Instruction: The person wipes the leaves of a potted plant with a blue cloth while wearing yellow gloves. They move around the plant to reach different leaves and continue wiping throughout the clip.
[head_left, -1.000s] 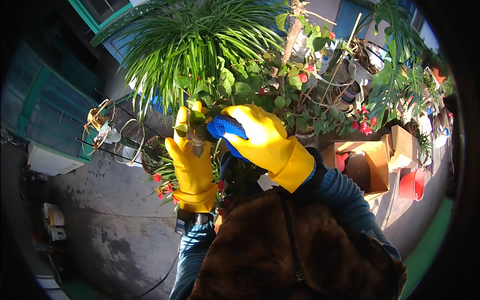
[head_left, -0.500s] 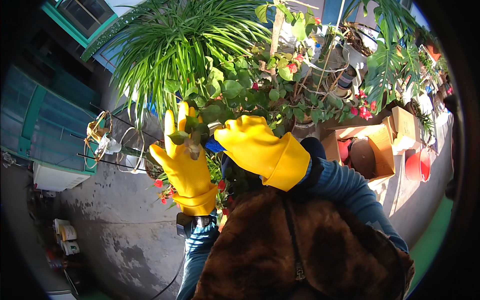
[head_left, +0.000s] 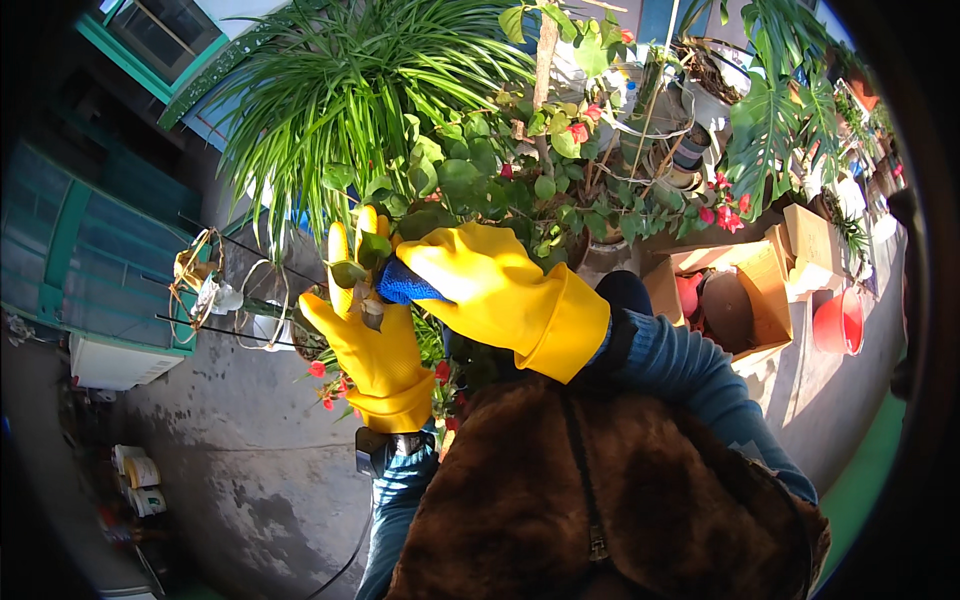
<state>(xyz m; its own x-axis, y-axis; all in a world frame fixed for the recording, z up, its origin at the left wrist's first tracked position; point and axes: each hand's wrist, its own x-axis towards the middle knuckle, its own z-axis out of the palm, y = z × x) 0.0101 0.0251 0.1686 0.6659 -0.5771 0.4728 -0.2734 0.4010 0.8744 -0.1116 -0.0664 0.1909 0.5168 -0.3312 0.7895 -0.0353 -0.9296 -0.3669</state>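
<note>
Both my hands wear yellow rubber gloves. My left hand is open under a leafy stem, palm up, its thumb and fingers stretched out. Green leaves lie over its fingers. My right hand is closed around a blue cloth, which sticks out past the fingertips beside these leaves. Whether the cloth touches a leaf is hard to tell. The stem belongs to a bushy plant with rounded leaves and some red flowers, just beyond my hands.
A long-leaved spider plant spreads at the back. To the right stand an opened cardboard box and a red bucket. Thin rods and a wire-bound pot are at left. White tubs sit on the concrete floor.
My right hand has moved left with the blue cloth, closer to the leaves over my left hand. More of the cloth shows. My left hand stays almost in place.
</note>
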